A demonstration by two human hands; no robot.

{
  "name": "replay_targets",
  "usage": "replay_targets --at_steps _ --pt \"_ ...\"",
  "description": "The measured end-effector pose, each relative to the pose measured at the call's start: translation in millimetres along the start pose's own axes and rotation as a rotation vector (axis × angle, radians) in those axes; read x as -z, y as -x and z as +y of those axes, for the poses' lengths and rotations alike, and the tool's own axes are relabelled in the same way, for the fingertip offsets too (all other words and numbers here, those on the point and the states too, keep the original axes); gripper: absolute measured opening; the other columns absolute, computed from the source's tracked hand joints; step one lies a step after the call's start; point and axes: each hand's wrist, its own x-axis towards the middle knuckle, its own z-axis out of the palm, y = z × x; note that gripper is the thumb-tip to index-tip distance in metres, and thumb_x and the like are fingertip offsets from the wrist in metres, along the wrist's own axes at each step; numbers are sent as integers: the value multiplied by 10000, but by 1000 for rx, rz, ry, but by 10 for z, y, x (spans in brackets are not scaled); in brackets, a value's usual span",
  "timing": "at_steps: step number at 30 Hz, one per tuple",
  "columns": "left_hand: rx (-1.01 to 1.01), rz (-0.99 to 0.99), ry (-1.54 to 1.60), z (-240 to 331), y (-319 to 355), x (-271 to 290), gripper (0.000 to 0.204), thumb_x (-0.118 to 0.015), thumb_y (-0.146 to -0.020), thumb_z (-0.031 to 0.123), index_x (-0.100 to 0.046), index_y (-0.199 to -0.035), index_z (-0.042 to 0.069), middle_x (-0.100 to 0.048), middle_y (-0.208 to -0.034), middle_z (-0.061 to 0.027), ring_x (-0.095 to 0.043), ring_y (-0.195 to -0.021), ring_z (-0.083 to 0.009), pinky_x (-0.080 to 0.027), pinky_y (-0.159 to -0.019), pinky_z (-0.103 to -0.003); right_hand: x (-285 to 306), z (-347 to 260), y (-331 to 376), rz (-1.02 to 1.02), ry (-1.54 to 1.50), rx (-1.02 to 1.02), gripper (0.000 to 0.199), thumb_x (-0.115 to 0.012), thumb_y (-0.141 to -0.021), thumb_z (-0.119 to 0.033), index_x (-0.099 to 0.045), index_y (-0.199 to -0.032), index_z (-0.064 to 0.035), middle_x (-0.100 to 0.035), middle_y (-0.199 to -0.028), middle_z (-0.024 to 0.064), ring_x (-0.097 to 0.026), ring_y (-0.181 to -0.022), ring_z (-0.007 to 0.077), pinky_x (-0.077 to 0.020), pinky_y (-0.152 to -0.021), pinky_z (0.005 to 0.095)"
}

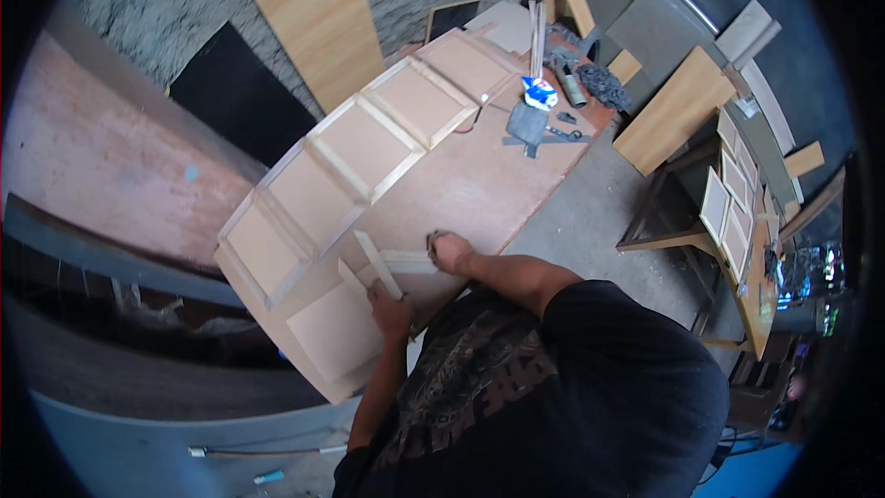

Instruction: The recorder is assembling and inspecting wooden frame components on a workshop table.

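Note:
At the near edge of the workbench [468,186], my left hand [392,314] is closed around pale wooden strips. One wooden strip [376,263] slants up and away from the fingers, and a second strip [351,278] stands out beside it. My right hand [450,251] is closed at the right end of a flat pale strip [406,263] lying across the bench. Something small and dark shows at its fingers, too small to name. Just beyond my hands lies a row of joined wooden frames [371,143] with tan panels. A loose tan panel [334,332] rests left of my left hand.
On the bench's far right are a blue-and-white packet [539,93], a grey cloth [604,88], a dark bottle [573,90] and scissors [564,134]. Wooden boards [318,23] and a black panel [230,94] lean behind. At right stands another table [761,286] with small frames.

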Motion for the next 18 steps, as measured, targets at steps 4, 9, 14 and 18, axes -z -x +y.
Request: replay_targets --at_steps 4,9,14,18 --pt "13 62 -12 -16 11 -19 772 -773 -742 243 -484 -1423 23 -533 -1348 -292 -569 -1216 -528 -490 -1011 -611 101 -92 112 -42 -35 63 319 -711 -939 -277 -659 -1151 -43 -670 -1201 214 -634 -1198 395 -523 -1036 481" --pt "-71 111 -143 261 31 22 767 -765 -804 273 -495 -1485 48 -544 -1368 -260 -556 -1258 -491 -492 -1031 -576 83 -63 63 -7 -35 193 309 -728 -911 -266 -650 -1133 -65 -635 -1188 193 -625 -1172 397 -514 -1031 480" --pt "-201 -17 -230 562 -173 -25 772 -760 -830 264 -496 -1533 85 -520 -1482 -227 -533 -1342 -444 -462 -1105 -525 104 171 -61 -14 -86 244 276 -722 -890 -239 -669 -1090 -56 -662 -1131 177 -630 -1160 379 -517 -1021 478" --pt "-314 -12 -439 675 -435 -168 694 -707 -875 280 -527 -1537 175 -500 -1549 -164 -475 -1422 -405 -440 -1128 -545 400 544 -112 -3 -216 303 296 -727 -883 -260 -686 -1085 -47 -695 -1095 184 -646 -1114 377 -528 -985 476"
